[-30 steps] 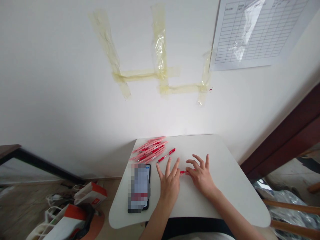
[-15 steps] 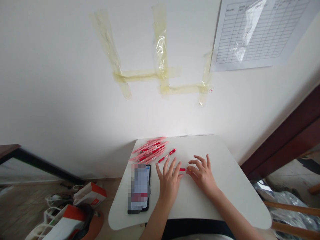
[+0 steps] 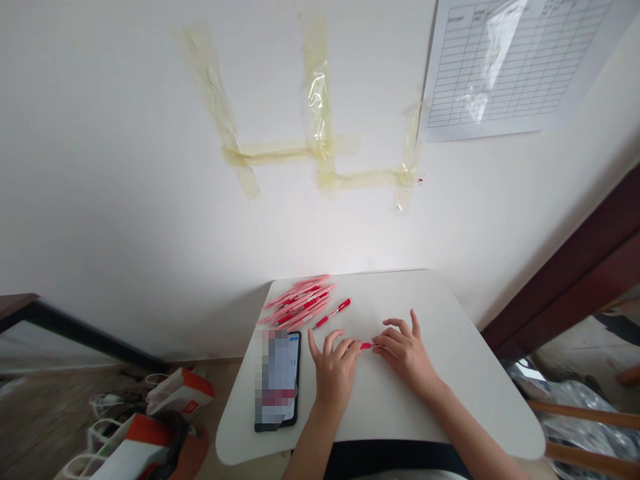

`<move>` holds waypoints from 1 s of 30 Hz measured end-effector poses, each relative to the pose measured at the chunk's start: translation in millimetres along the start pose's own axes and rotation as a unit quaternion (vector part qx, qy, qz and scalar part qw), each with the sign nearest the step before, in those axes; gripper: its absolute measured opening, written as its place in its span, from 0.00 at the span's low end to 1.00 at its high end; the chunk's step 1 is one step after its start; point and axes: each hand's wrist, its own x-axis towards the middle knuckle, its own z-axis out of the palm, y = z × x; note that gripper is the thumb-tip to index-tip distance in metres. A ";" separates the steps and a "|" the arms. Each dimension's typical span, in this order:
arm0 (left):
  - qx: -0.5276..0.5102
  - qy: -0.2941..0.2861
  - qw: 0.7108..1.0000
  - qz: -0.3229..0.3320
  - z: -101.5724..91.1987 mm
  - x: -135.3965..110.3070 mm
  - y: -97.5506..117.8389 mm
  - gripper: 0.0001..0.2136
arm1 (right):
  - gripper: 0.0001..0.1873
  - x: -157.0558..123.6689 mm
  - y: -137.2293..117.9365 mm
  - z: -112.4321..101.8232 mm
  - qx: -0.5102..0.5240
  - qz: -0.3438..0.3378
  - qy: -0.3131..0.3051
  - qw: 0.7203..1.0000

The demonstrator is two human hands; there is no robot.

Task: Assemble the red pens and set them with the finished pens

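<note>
Between my two hands, just above the white table, is a small red pen [image 3: 367, 345], mostly covered by fingers. My left hand [image 3: 336, 370] pinches its left end with thumb and forefinger, the other fingers spread. My right hand [image 3: 406, 353] pinches the right end, its outer fingers raised. Beyond my left hand a red pen with a clear middle [image 3: 333, 313] lies alone on the table. A pile of pink and red pens [image 3: 300, 301] lies at the table's far left corner.
A phone [image 3: 295, 373], partly blurred out, lies on the left of the white table [image 3: 450, 407]. The wall with yellowed tape [image 3: 320, 113] and a printed sheet [image 3: 505, 73] rises behind. Paper bags [image 3: 183, 393] stand on the floor at left; wooden bars [image 3: 590, 415] are at right.
My left hand's fingers have curled in and closed on the left end of the red pen. My right hand keeps its pinch almost in place.
</note>
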 end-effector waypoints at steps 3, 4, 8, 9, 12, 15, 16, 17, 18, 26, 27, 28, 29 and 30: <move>0.011 0.007 1.000 -0.008 -0.6 0.5 -0.5 0.08 | 0.12 0.1 -0.5 -1.8 -0.021 -0.009 -0.011 1.000; 0.013 0.008 1.000 -0.011 -0.7 0.6 -0.6 0.08 | 0.14 0.5 -1.3 -3.0 -0.026 -0.011 -0.017 0.999; 0.017 -0.001 1.000 -0.020 -0.2 0.0 -1.4 0.07 | 0.11 2.3 -5.8 -5.7 -0.025 0.003 -0.020 0.999; 0.019 -0.005 1.000 -0.021 0.3 -0.5 -1.7 0.07 | 0.10 2.6 -6.5 -5.6 -0.025 0.007 -0.017 1.000; 0.024 -0.027 0.999 -0.027 1.9 -2.7 -2.8 0.09 | 0.09 3.0 -7.2 -4.6 -0.027 0.009 -0.016 0.999; 0.024 -0.043 0.998 -0.033 3.4 -4.7 -3.9 0.11 | 0.09 3.3 -6.7 -5.1 -0.031 0.002 -0.023 0.999; 0.022 -0.045 0.998 -0.034 3.7 -5.2 -4.1 0.12 | 0.09 3.4 -6.6 -5.7 -0.034 0.001 -0.023 0.999; 0.018 -0.046 0.998 -0.035 3.7 -5.5 -4.2 0.12 | 0.09 3.6 -6.5 -6.7 -0.036 -0.001 -0.026 0.999; 0.014 -0.045 0.998 -0.036 3.6 -5.7 -4.2 0.11 | 0.09 4.0 -6.6 -7.8 -0.037 -0.001 -0.031 0.999; 0.001 -0.044 0.997 -0.061 -1.1 -2.5 -1.7 0.10 | 0.11 6.4 -6.8 -13.8 -0.024 0.008 -0.065 0.998; 0.002 -0.045 0.997 -0.061 -1.3 -2.2 -1.4 0.10 | 0.11 6.0 -6.3 -12.8 -0.021 0.007 -0.064 0.998; 0.004 -0.047 0.997 -0.061 -1.5 -2.0 -1.2 0.10 | 0.10 5.4 -5.6 -11.6 -0.018 0.007 -0.063 0.998; 0.008 -0.048 0.997 -0.060 -1.6 -1.9 -1.0 0.11 | 0.10 4.8 -5.0 -10.2 -0.015 0.007 -0.061 0.998; 0.014 -0.051 0.997 -0.060 -1.7 -1.9 -1.0 0.11 | 0.10 4.2 -4.5 -9.1 -0.011 0.008 -0.059 0.998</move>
